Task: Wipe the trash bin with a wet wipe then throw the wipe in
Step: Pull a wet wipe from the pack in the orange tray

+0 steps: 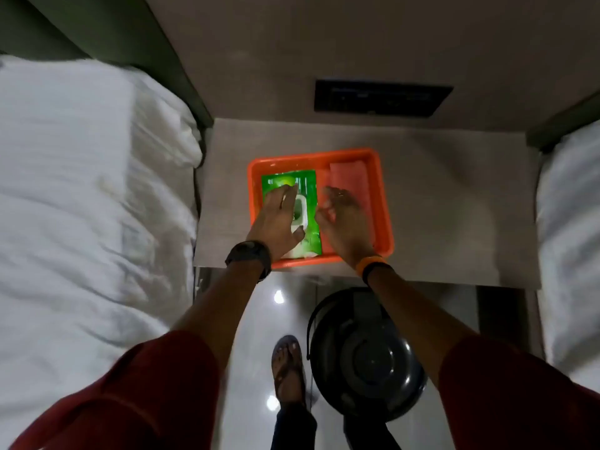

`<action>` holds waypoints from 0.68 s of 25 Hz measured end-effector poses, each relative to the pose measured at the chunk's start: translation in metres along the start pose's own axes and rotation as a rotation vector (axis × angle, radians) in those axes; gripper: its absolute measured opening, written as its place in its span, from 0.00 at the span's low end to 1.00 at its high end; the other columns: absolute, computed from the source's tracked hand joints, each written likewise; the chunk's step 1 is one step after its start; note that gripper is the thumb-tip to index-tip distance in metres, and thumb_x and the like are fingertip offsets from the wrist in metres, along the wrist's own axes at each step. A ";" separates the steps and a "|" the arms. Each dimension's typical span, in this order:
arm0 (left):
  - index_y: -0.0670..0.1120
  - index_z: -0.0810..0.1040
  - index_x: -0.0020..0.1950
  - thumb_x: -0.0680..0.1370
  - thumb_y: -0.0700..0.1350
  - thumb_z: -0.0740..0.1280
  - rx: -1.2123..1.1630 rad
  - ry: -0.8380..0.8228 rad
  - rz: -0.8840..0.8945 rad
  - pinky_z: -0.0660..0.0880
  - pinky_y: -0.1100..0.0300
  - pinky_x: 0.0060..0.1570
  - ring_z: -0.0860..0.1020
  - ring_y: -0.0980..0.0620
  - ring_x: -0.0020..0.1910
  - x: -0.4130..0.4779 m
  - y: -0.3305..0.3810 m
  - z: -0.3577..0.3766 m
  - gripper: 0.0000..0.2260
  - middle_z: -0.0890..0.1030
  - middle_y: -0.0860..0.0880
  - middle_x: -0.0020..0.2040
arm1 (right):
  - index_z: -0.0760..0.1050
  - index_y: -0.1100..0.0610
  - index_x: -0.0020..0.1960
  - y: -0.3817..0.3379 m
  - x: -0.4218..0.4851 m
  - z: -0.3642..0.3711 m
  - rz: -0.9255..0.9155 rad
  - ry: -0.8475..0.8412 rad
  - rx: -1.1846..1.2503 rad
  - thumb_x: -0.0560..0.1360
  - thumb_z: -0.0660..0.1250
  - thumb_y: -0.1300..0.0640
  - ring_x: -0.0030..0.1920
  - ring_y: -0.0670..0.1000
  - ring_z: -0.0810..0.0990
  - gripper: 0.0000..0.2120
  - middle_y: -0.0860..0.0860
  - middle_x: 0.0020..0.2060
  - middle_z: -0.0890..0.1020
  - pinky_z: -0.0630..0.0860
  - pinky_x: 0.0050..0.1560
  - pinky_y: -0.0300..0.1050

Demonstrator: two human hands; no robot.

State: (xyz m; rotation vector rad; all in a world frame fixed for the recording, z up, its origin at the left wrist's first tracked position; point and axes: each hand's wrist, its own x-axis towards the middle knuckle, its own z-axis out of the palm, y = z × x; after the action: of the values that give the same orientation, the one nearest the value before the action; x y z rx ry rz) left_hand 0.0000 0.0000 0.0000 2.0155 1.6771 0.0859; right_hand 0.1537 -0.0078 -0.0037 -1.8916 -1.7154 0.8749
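A green wet wipe pack [308, 186] with a white flap lies in an orange tray [383, 203] on the bedside table. My left hand [276, 219] rests flat on the pack's left side, fingers spread. My right hand [341, 216] hovers just right of the pack with fingers curled; it is blurred and I see nothing in it. A dark round trash bin [363, 352] with a lid stands on the floor below the table, under my right forearm.
A pink folded cloth [349, 177] lies in the tray's right half. White beds flank the grey table [454, 206] on the left [81, 190] and right [571, 222]. A black panel [380, 97] is set in the wall. My sandalled foot [289, 365] stands on the glossy floor.
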 end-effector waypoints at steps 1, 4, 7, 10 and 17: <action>0.40 0.57 0.78 0.73 0.45 0.74 0.029 -0.039 0.032 0.61 0.48 0.75 0.60 0.38 0.76 0.009 -0.008 0.013 0.39 0.61 0.39 0.77 | 0.77 0.61 0.65 0.007 0.007 0.016 0.070 -0.008 0.057 0.74 0.67 0.59 0.54 0.55 0.82 0.20 0.59 0.55 0.84 0.78 0.61 0.48; 0.41 0.58 0.78 0.72 0.45 0.76 0.088 -0.146 -0.003 0.60 0.47 0.76 0.58 0.37 0.77 0.031 -0.029 0.032 0.40 0.59 0.40 0.78 | 0.81 0.64 0.56 0.011 0.017 0.050 0.343 -0.075 0.165 0.73 0.68 0.64 0.50 0.59 0.85 0.12 0.61 0.49 0.87 0.79 0.54 0.45; 0.41 0.62 0.76 0.69 0.46 0.79 0.101 -0.160 -0.032 0.64 0.48 0.73 0.63 0.37 0.73 0.044 -0.041 0.042 0.40 0.65 0.39 0.75 | 0.81 0.70 0.47 0.018 0.021 0.071 0.372 -0.009 0.174 0.72 0.67 0.66 0.49 0.65 0.83 0.08 0.66 0.46 0.86 0.76 0.51 0.51; 0.42 0.63 0.76 0.69 0.48 0.79 0.152 -0.146 0.030 0.67 0.47 0.70 0.67 0.36 0.69 0.048 -0.045 0.040 0.41 0.67 0.40 0.73 | 0.83 0.63 0.52 0.015 0.024 0.076 0.457 0.018 0.179 0.74 0.65 0.66 0.54 0.58 0.85 0.11 0.59 0.52 0.87 0.75 0.53 0.42; 0.45 0.63 0.77 0.69 0.51 0.78 0.238 -0.134 0.105 0.71 0.47 0.68 0.71 0.37 0.64 0.051 -0.050 0.036 0.40 0.67 0.41 0.70 | 0.81 0.61 0.56 0.001 0.009 0.083 0.374 0.049 0.130 0.67 0.66 0.68 0.55 0.58 0.83 0.18 0.57 0.56 0.84 0.80 0.54 0.49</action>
State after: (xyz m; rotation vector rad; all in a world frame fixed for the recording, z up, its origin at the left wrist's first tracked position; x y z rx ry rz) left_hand -0.0200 0.0403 -0.0656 2.2288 1.5588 -0.2182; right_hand 0.0965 -0.0062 -0.0643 -2.1598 -1.2609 1.0368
